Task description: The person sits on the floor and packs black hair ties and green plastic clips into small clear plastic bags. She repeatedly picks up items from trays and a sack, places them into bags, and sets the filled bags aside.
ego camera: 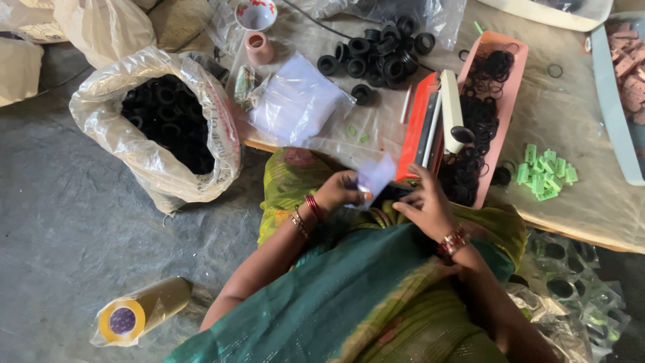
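a small clear plastic bag (375, 176) is held up by the left hand (338, 193), fingers closed on its lower edge, just above the lap. the right hand (424, 205) is placed just beside it, fingers bent; what is gripped by it cannot be told. behind the hands, on the counter (591, 195), a pink tray (512, 81) of thin black rubber rings (485, 87) is seen, with green plastic pieces (545, 173) near it. a sack (144, 175) of black rings stands on the floor at the left.
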